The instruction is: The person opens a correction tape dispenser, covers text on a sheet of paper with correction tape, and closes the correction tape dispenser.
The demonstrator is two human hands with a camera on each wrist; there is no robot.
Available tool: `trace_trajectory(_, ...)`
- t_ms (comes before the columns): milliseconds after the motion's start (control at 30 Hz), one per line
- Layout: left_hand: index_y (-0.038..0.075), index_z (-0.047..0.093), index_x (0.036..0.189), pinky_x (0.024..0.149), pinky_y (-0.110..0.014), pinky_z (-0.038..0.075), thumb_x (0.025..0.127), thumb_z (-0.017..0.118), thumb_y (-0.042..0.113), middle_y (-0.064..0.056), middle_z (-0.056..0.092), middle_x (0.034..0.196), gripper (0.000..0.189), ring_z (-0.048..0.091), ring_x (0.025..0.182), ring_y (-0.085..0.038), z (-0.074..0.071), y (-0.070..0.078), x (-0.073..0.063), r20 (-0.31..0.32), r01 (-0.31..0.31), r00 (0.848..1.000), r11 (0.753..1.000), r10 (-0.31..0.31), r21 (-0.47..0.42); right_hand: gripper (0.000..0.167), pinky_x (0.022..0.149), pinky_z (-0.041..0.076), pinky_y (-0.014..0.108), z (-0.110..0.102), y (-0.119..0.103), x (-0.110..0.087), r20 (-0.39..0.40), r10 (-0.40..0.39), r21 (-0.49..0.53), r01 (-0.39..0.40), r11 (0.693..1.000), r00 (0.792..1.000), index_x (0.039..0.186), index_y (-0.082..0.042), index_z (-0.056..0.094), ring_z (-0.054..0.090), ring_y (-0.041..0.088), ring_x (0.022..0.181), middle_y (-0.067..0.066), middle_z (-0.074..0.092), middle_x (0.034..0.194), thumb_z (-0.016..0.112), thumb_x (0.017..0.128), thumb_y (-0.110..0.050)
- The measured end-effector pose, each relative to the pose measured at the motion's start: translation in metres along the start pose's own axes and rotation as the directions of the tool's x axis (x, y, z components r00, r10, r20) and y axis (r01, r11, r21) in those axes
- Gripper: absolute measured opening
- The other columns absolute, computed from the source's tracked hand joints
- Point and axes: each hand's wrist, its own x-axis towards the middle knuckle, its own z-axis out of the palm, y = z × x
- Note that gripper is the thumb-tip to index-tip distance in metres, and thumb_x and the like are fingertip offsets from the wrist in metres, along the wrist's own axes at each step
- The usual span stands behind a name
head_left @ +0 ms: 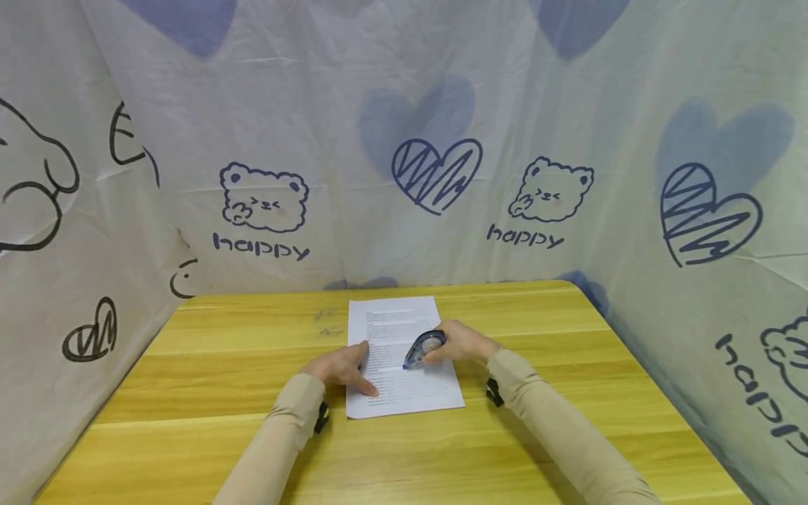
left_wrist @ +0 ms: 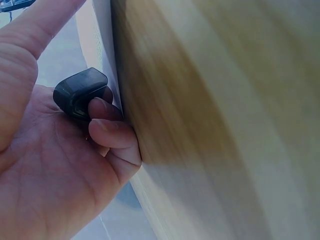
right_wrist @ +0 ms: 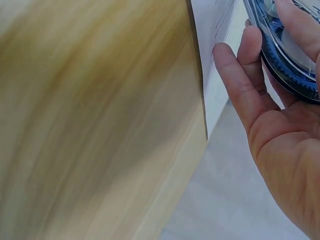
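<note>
A printed sheet of paper [head_left: 407, 393] lies on the wooden table, its lines of text facing up. My right hand [head_left: 466, 341] grips a blue, clear-cased correction tape [head_left: 424, 346], the tip down at the text near the middle of the page. In the right wrist view two fingers of that hand reach toward the paper. At the sheet's left edge, my left hand [head_left: 344, 366] rests with the thumb stretched over the page. The left wrist view shows its curled fingers holding a small black cap [left_wrist: 80, 92], which the head view hides.
The yellow wooden table [head_left: 543, 435] extends around the sheet on every side. Faint dark marks [head_left: 330, 331] show on it left of the paper. Behind and beside the table hang white curtains [head_left: 344, 140] printed with hearts and bears.
</note>
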Motion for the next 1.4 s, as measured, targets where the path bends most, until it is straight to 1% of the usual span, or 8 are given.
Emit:
trace_trajectory(233, -0.008, 0.012, 0.153, 0.124, -0.047, 0.013, 0.075, 0.085, 0.028, -0.024, 0.013, 0.161, 0.112, 0.015, 0.15, -0.037, 0.001, -0.0004, 0.0001, 0.007, 0.006, 1.0, 1.0, -0.006, -0.028, 0.022, 0.06, 0.048, 0.024, -0.0026, 0.0048, -0.002, -0.004, -0.011, -0.013, 0.011, 1.0, 1.0, 0.087, -0.008, 0.072, 0.053, 0.01, 0.066, -0.001, 0.071, 0.078, 0.085, 0.077, -0.023)
trace_trajectory(433, -0.008, 0.013, 0.153, 0.124, -0.047, 0.013, 0.075, 0.085, 0.029, -0.025, 0.014, 0.161, 0.113, 0.015, 0.15, -0.037, 0.0003, 0.0001, -0.0006, 0.001, 0.003, 1.0, 1.0, -0.003, -0.017, 0.019, 0.058, 0.046, 0.023, -0.0043, 0.0061, -0.0031, -0.001, -0.028, -0.007, 0.028, 1.0, 1.0, 0.085, -0.008, 0.073, 0.051, 0.009, 0.064, -0.002, 0.071, 0.076, 0.084, 0.077, -0.022)
trace_trajectory(667, -0.008, 0.013, 0.153, 0.124, -0.048, 0.013, 0.075, 0.085, 0.029, -0.024, 0.013, 0.161, 0.112, 0.015, 0.15, -0.037, -0.0005, -0.0007, 0.0001, 0.004, 0.004, 1.0, 1.0, -0.004, -0.014, 0.019, 0.056, 0.041, 0.022, -0.0052, 0.0062, -0.0035, -0.001, -0.03, -0.018, 0.03, 0.999, 1.0, 0.083, -0.009, 0.072, 0.048, 0.008, 0.062, -0.003, 0.069, 0.074, 0.084, 0.077, -0.022)
trace_trajectory(933, -0.008, 0.013, 0.153, 0.124, -0.048, 0.014, 0.075, 0.086, 0.028, -0.024, 0.014, 0.161, 0.113, 0.015, 0.15, -0.037, 0.0004, -0.0006, 0.0002, 0.002, 0.005, 1.0, 1.0, -0.005, -0.02, 0.02, 0.055, 0.039, 0.022, -0.0059, 0.0063, -0.0043, -0.001, -0.017, -0.032, 0.017, 0.999, 1.0, 0.082, -0.009, 0.071, 0.047, 0.009, 0.061, -0.003, 0.068, 0.073, 0.084, 0.077, -0.023)
trace_trajectory(1067, -0.007, 0.013, 0.153, 0.124, -0.047, 0.013, 0.075, 0.085, 0.027, -0.024, 0.014, 0.161, 0.112, 0.015, 0.15, -0.037, 0.0003, 0.0006, -0.0012, 0.0, 0.009, 1.0, 1.0, -0.009, -0.026, 0.021, 0.056, 0.041, 0.022, -0.0056, 0.0061, -0.0043, -0.009, -0.014, -0.04, 0.013, 0.999, 1.0, 0.083, -0.009, 0.07, 0.048, 0.008, 0.062, -0.003, 0.068, 0.074, 0.084, 0.077, -0.024)
trace_trajectory(1267, -0.006, 0.012, 0.154, 0.124, -0.047, 0.012, 0.076, 0.085, 0.026, -0.022, 0.013, 0.162, 0.111, 0.013, 0.151, -0.036, 0.0005, 0.0008, -0.0024, 0.004, 0.028, 1.0, 0.998, -0.028, -0.05, 0.02, 0.055, 0.04, 0.021, -0.0051, 0.0059, -0.0049, -0.001, -0.026, -0.031, 0.026, 0.999, 1.0, 0.083, -0.009, 0.071, 0.047, 0.008, 0.062, -0.003, 0.068, 0.074, 0.084, 0.078, -0.023)
trace_trajectory(1400, -0.006, 0.013, 0.154, 0.124, -0.047, 0.013, 0.076, 0.085, 0.027, -0.022, 0.013, 0.162, 0.111, 0.014, 0.151, -0.036, 0.0002, 0.0009, -0.0021, -0.002, 0.02, 1.0, 0.999, -0.02, -0.041, 0.019, 0.055, 0.039, 0.022, -0.0055, 0.0053, -0.0052, 0.0, -0.025, -0.016, 0.025, 1.0, 1.0, 0.083, -0.009, 0.072, 0.047, 0.008, 0.061, -0.003, 0.068, 0.073, 0.084, 0.078, -0.022)
